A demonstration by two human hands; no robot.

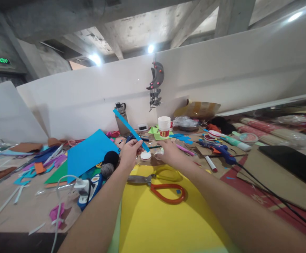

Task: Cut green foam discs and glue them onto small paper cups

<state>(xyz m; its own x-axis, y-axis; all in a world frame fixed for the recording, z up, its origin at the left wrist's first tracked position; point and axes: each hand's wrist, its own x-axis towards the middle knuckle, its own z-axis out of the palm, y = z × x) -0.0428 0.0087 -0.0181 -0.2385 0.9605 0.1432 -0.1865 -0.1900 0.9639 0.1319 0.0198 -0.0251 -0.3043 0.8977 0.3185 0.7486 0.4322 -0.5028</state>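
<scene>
My left hand [132, 151] pinches a narrow blue strip [130, 128] near its lower end, and the strip slants up to the left. My right hand [170, 151] reaches down, its fingers curled at a small pale object [159, 153] whose kind I cannot make out. Between the hands lies a small round white lid-like piece [145, 156]. Closer to me, scissors [166, 201] with an orange and a yellow handle loop rest on a yellow sheet [163, 225].
Blue sheets [90, 153], a dark yarn ball [111, 159] and a power strip [90, 193] lie left. Paper cups [164, 125] and a bottle [121, 121] stand behind. A blue glue gun [223, 151] with a trailing cord and a black slab [295, 163] lie right.
</scene>
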